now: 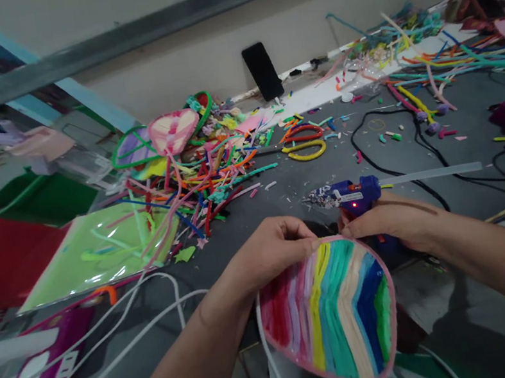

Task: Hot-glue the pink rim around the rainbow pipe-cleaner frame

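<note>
My left hand (276, 253) pinches the upper edge of a heart-like panel (338, 314) made of striped pipe cleaners in red, pink, yellow, teal, cream, blue and green, edged in pink. The panel hangs tilted below my hands, over the table's front edge. My right hand (393, 223) is wrapped round a blue hot glue gun (356, 195), its thumb and fingertips close to the panel's top edge. A small red light glows on the gun, and a clear glue stick (430, 174) pokes out of its back. The gun's nozzle points left, above the panel.
Scissors (306, 144) with red and yellow handles lie ahead, beside a heap of pipe cleaner scraps (203, 184). A phone (262, 71) leans on the wall. Black cable (358, 124) loops at the right; white cable (175, 303) crosses the left, near a purple-and-clear item (57, 354).
</note>
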{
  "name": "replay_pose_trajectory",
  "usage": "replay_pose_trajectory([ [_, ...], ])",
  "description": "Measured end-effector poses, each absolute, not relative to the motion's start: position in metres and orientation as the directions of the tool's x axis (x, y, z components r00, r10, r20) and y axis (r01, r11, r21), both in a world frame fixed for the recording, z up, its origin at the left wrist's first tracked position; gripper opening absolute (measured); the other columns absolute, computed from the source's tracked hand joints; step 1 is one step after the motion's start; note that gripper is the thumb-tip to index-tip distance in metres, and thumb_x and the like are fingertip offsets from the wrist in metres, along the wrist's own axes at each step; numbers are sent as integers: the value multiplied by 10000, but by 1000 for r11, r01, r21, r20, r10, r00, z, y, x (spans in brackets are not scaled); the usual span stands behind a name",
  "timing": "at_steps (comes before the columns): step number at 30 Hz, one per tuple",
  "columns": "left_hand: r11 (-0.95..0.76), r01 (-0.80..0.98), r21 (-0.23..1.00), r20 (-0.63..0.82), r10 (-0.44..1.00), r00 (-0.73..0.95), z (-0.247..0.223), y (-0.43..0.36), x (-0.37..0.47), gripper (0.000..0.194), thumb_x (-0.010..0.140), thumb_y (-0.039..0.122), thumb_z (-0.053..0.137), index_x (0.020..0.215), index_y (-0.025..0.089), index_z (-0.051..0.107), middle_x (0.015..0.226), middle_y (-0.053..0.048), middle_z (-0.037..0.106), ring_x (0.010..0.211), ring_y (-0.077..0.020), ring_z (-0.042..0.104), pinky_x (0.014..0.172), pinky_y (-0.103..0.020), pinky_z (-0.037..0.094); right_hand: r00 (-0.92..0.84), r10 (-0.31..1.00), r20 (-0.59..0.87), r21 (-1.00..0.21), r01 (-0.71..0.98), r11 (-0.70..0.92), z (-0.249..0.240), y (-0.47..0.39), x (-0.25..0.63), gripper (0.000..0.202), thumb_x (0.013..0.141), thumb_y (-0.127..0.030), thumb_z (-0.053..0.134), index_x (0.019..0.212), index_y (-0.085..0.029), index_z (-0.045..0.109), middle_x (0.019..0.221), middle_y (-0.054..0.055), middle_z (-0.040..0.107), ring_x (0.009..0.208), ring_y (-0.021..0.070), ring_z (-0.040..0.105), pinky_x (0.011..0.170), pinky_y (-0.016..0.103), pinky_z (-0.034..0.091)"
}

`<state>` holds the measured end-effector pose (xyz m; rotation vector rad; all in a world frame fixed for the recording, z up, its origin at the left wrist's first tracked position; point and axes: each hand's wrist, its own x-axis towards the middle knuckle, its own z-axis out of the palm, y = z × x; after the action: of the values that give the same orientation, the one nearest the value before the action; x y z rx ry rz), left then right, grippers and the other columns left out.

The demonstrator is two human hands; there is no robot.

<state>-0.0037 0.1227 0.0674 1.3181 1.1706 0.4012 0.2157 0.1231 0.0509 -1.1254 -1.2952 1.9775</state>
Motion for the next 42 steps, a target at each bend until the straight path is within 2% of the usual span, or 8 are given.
replay_pose_trajectory([
  [11,309,370,876,-451,797,402,67,122,-1,228,666,322,710,712,107,652,630,-8,607,553,-89,519,533,-197,397,-502,789,-354,-924,57,-378,49,124,213,57,634,-171,621,677,-148,591,569,-28,521,520,104,466,495,230,360],
  [23,298,393,870,-452,800,395,63,122,-1,227,679,334,700,716,114,658,641,-4,610,559,-87,522,540,-196,402,-504,778,-375,-912,49,-408,43,125,212,82,662,-206,633,683,-150,576,572,-30,530,536,110,482,512,236,374],
  [31,317,371,873,-456,799,391,63,122,1,231,668,337,713,699,117,652,633,-4,611,551,-84,523,537,-196,404,-460,802,-381,-924,159,-348,54,124,205,97,595,-217,618,641,-158,556,528,-48,469,506,95,408,481,237,312],
  [42,301,403,864,-459,800,387,63,122,2,238,668,350,706,707,120,661,648,-18,632,564,-106,544,546,-210,421,-458,801,-385,-923,190,-335,62,122,203,132,552,-283,584,602,-175,526,521,-41,434,511,105,374,483,254,291],
])
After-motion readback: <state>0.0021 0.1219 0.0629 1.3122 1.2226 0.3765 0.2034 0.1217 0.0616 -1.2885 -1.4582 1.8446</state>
